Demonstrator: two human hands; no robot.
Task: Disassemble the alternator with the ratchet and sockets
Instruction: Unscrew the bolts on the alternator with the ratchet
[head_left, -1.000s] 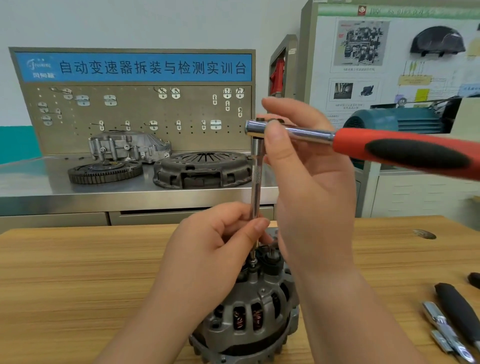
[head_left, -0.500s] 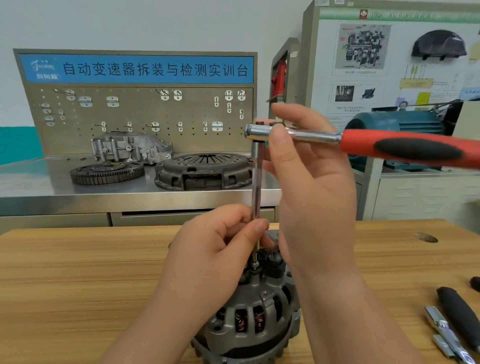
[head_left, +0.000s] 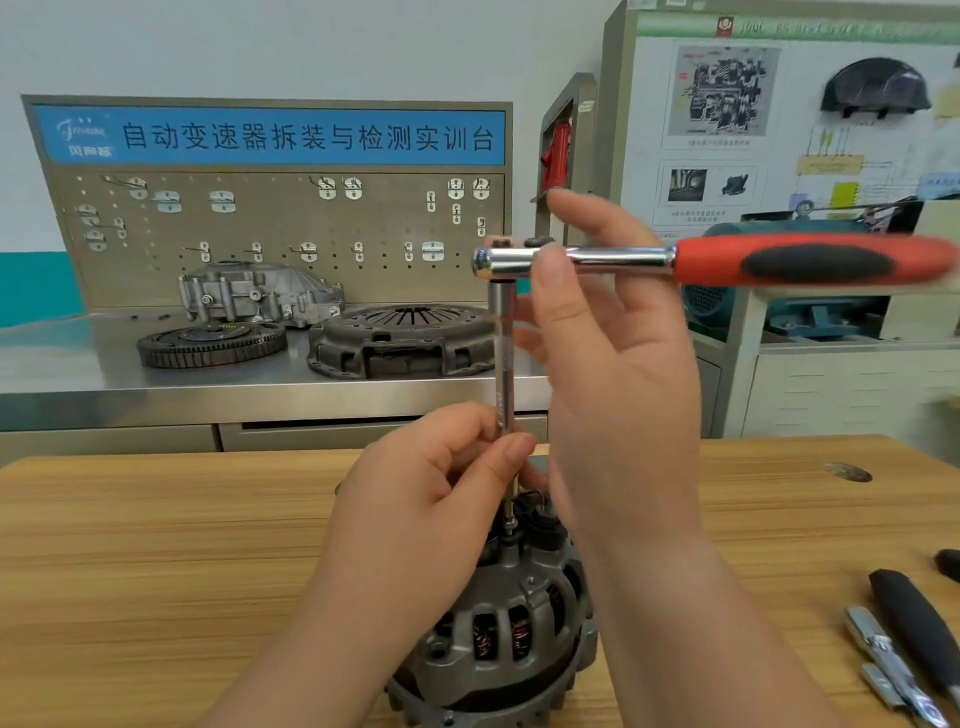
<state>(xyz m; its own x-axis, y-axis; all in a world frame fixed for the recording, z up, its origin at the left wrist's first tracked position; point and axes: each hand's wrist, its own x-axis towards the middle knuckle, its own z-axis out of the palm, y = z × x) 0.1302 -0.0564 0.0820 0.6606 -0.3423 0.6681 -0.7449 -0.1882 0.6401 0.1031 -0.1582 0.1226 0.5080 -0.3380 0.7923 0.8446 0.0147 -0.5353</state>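
The alternator (head_left: 498, 623) stands on the wooden desk (head_left: 156, 545), close under the camera, with both forearms reaching over it. Over the last second the ratchet (head_left: 727, 260) has barely shifted: its red handle sticks out to the right of the alternator as before, perhaps swung slightly, and the extension bar (head_left: 503, 358) stays upright over the alternator's top. That suggests the fastener is being worked in small strokes or the tool is only now being seated; whether it has loosened cannot be told.

The right hand (head_left: 613, 353) holds the ratchet's head above the alternator, thumb in front of the chrome neck, fingers behind, a loose steadying grip. The left hand (head_left: 431, 499) pinches the lower extension bar narrowly between thumb and fingers, just above the alternator's top, guiding the small socket tip onto a fastener there.
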